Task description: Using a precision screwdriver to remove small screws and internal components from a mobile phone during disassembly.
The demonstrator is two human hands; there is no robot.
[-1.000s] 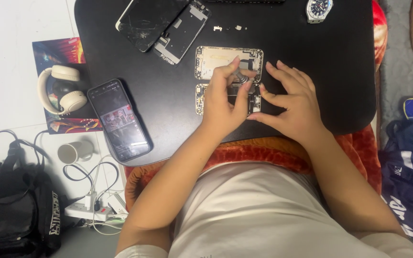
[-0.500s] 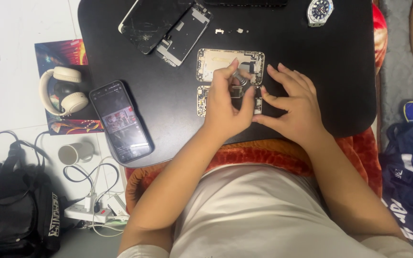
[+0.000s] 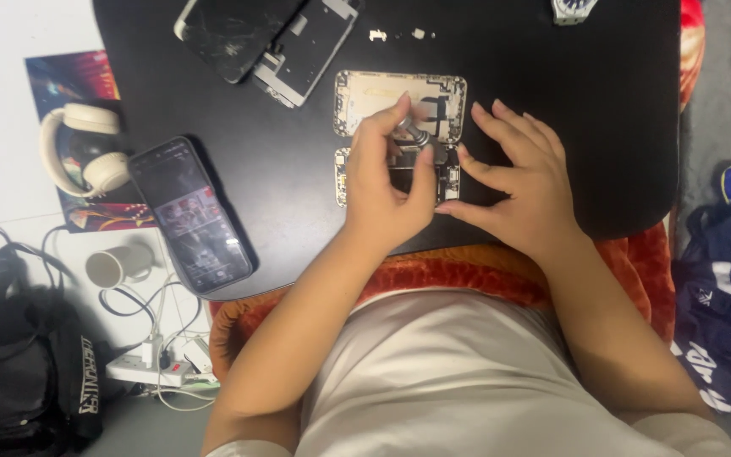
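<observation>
Fingers of the left hand (image 3: 387, 190) pinched a small metal tool (image 3: 417, 135) over the opened phone (image 3: 344, 176) near the desk's (image 3: 568, 110) front edge. The right hand (image 3: 522, 186) lay spread, fingers open, steadying the phone's right end. A lit phone (image 3: 192, 216) sat at the left edge.

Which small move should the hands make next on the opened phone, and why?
Probably keep the right hand pressing the opened phone flat while the left hand works the small metal tool on it; the tool tip itself is hidden by fingers.
</observation>
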